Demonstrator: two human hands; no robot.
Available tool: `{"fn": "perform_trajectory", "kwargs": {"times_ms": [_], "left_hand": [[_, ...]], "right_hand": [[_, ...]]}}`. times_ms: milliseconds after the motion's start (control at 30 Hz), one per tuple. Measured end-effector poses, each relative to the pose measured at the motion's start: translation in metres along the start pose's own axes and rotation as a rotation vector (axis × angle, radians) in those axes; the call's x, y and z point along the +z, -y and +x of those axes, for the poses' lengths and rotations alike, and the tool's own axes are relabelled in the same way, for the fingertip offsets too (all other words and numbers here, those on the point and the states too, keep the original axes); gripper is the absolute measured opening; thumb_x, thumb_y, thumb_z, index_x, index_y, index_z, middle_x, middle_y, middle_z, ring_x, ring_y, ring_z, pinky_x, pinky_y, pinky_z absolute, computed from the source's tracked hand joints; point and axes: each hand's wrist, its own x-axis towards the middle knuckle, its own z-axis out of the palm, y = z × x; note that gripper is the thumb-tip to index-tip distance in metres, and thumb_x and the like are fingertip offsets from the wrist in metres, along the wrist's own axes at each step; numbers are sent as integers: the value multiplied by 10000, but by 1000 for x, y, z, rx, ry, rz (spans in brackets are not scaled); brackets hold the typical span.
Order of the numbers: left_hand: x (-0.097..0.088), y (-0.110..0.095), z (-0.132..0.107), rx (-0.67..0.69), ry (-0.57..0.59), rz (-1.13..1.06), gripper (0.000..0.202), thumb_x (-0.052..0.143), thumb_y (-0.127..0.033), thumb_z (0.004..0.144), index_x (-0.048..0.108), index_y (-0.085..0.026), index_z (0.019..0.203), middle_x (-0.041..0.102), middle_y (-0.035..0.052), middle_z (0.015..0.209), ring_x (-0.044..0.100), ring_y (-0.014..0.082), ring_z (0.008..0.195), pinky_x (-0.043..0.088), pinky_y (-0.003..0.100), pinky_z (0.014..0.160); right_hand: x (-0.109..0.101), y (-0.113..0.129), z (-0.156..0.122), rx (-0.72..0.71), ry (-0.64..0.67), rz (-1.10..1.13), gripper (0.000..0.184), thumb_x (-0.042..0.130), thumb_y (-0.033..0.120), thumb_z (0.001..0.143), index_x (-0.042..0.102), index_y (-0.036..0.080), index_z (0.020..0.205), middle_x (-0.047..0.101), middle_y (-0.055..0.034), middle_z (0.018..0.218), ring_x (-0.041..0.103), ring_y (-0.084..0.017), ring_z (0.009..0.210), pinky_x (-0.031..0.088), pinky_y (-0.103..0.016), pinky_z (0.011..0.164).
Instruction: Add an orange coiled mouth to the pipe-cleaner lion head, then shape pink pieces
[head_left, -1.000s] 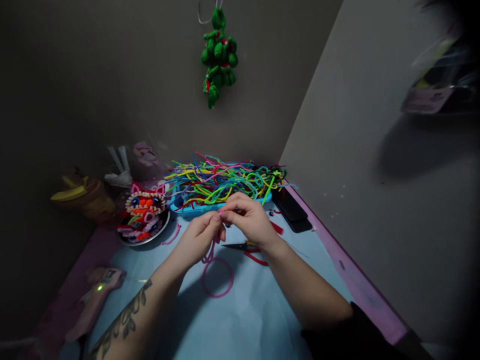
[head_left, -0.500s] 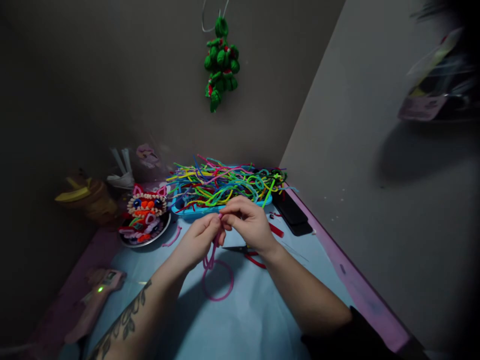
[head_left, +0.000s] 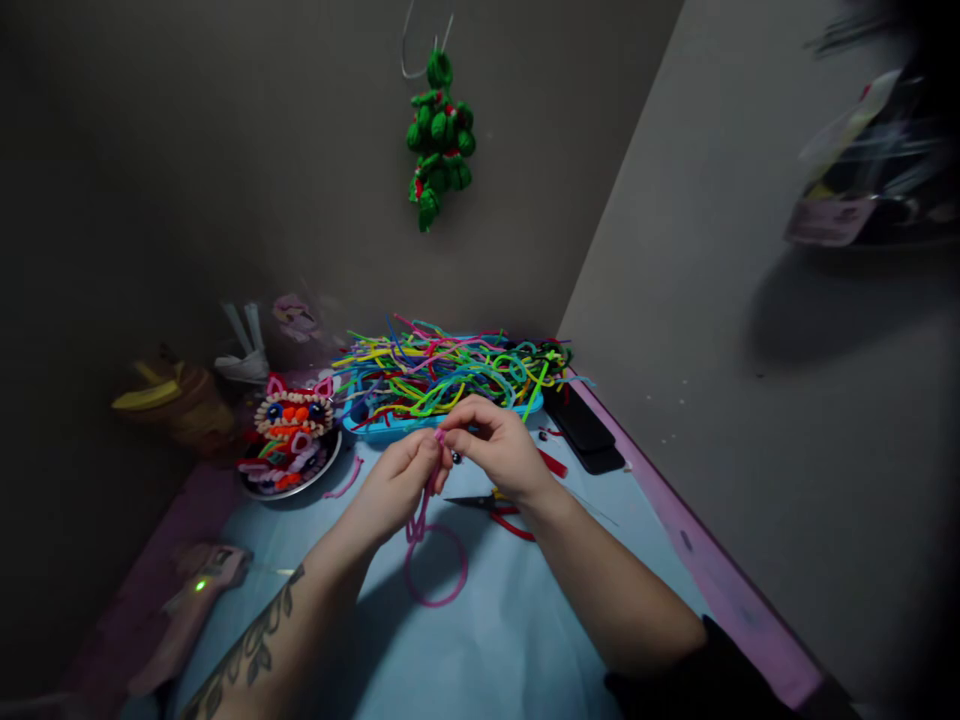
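Note:
Between both hands is a pink pipe cleaner (head_left: 436, 573), twisted into narrow loops near the fingers with one large round loop hanging below. My left hand (head_left: 401, 483) is closed and pinches its upper end. The fingertips of my right hand (head_left: 491, 447) are closed on the same end, touching my left fingers; exactly how they grip is partly hidden. Just beneath my right wrist lie scissors (head_left: 469, 500) with red handles, partly covered by the hand. A short pink pipe cleaner piece (head_left: 345, 480) rests on the table left of my left hand.
Behind the hands, a blue tray (head_left: 382, 428) overflows with colourful pipe cleaners (head_left: 450, 370). A metal bowl (head_left: 304, 480) of fuzzy figures stands left, a pink glue gun (head_left: 191, 610) nearer. At right lies a black phone-like slab (head_left: 581, 430). A green ornament (head_left: 441, 140) hangs on the wall.
The camera view has shifted slightly. Both hands stay almost in place on the pink pipe cleaner, with only small finger movement.

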Motion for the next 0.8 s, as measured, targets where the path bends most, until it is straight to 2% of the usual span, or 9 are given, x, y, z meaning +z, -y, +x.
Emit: {"fn": "perform_trajectory", "kwargs": {"times_ms": [100, 300, 433, 500, 567, 667, 800], "left_hand": [[1, 0, 0, -12, 47, -30, 467, 391, -568, 939, 510, -184, 701, 477, -29, 574, 366, 110, 518, 293, 245, 500], [-2, -2, 0, -64, 120, -62, 485, 414, -614, 905, 489, -189, 684, 390, -48, 564, 305, 103, 500, 245, 244, 476], [-5, -4, -1, -90, 184, -68, 495, 434, -640, 883, 495, -188, 691, 386, -50, 551, 304, 102, 497, 247, 244, 481], [-4, -4, -1, -96, 179, -83, 502, 432, -652, 877, 495, -189, 693, 385, -53, 542, 296, 101, 491, 242, 245, 478], [-3, -4, 0, -75, 114, -95, 495, 429, -644, 885, 489, -191, 695, 396, -51, 552, 298, 101, 493, 240, 245, 476], [0, -3, 0, -22, 29, -83, 475, 432, -608, 905, 484, -191, 684, 423, -42, 575, 329, 105, 513, 264, 247, 489], [2, -2, 0, -8, 6, -57, 477, 416, -579, 926, 482, -189, 660, 450, -31, 580, 361, 111, 532, 296, 253, 518]], "right_hand": [[-1, 1, 1, 65, 47, 89, 142, 804, 324, 713, 726, 210, 746, 620, 1, 761, 589, -134, 699, 472, -278, 665], [-4, -2, 2, 129, 103, 112, 227, 839, 373, 663, 748, 214, 796, 641, 9, 735, 585, -129, 671, 466, -273, 636], [-5, -2, 1, 74, 133, 74, 205, 847, 357, 657, 751, 213, 766, 657, -5, 763, 605, -144, 728, 470, -278, 662], [-4, -2, 0, 68, 101, 54, 214, 841, 340, 664, 750, 217, 813, 641, 5, 735, 590, -136, 686, 463, -269, 625], [-1, -1, -1, 40, 13, 2, 195, 830, 315, 678, 737, 215, 817, 617, 16, 705, 562, -124, 639, 447, -258, 586], [4, 1, -4, -89, -107, -118, 106, 801, 268, 716, 714, 208, 711, 617, 3, 711, 565, -133, 677, 448, -260, 604], [8, 5, -8, -202, -161, -199, 61, 765, 209, 752, 729, 220, 704, 627, -6, 717, 577, -141, 692, 460, -265, 603]]}}
